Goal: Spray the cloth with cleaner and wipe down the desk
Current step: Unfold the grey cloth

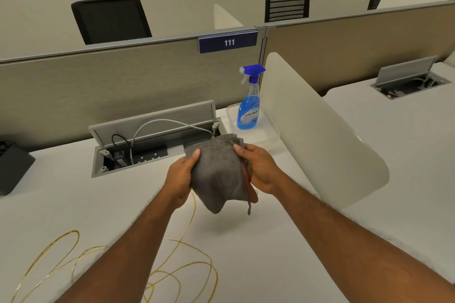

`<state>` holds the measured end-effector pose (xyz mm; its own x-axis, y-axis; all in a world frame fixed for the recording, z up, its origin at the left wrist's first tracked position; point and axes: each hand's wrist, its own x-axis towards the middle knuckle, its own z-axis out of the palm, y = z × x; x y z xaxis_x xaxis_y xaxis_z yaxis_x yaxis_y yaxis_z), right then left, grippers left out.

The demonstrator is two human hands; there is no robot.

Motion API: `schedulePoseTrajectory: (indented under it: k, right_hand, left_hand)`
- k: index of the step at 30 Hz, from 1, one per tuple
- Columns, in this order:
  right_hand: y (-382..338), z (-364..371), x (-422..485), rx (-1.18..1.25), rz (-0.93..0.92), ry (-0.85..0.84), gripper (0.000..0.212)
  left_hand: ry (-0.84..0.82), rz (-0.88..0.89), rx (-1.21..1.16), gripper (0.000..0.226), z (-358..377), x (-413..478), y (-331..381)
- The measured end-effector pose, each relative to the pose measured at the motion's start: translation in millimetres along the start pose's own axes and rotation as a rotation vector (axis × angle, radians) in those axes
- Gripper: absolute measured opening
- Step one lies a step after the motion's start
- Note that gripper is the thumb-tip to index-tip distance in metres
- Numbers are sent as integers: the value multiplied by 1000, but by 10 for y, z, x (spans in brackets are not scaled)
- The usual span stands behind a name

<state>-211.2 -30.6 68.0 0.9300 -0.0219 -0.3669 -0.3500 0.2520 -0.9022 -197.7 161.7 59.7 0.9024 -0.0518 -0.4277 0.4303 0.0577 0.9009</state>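
Note:
A folded grey cloth (219, 172) with an orange edge hangs above the white desk (73, 199), held up between both hands. My left hand (182, 177) pinches its left side with the thumb on top. My right hand (261, 167) grips its right side, fingers behind the folds. A spray bottle (249, 106) of blue cleaner with a blue and white trigger head stands upright at the back of the desk, beyond the cloth and apart from both hands.
An open cable hatch (152, 140) with sockets and wires sits in the desk behind the cloth. Thin yellow wire (172, 275) loops across the near desk. A white curved divider (320, 135) rises on the right. A black device (12, 167) lies at the left edge.

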Motion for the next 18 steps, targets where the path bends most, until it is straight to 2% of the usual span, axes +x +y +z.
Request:
schedulePoseTrajectory:
  k: [2,4,8,10,12,14,16,18]
  right_hand:
    - [8,42,-15,-39,-12,-11,31]
    - [25,85,-37,-50,-19,-29,33]
    - [42,168,-77,-82,-19,-88,23]
    - [61,193,-83,-84,-23,-126,26]
    - [70,199,-77,-86,-35,-143,33]
    - [66,185,-60,-78,-42,-144,33]
    - [53,165,-46,-72,-43,-120,30]
    - [42,156,-22,-71,-37,-61,32]
  left_hand:
    - [85,27,195,59,83,8,-38]
    - [143,47,238,65,204,-45,-34]
    - [-93,66,5,78,394,-164,-30]
    - [-171,98,-45,83,422,-181,-31]
    - [-176,145,-17,73,428,-182,-31]
    - [-129,154,0,52,399,-153,-62]
    - [-101,124,-54,35,352,-123,-114]
    - [-43,50,-141,31,313,-111,-161]
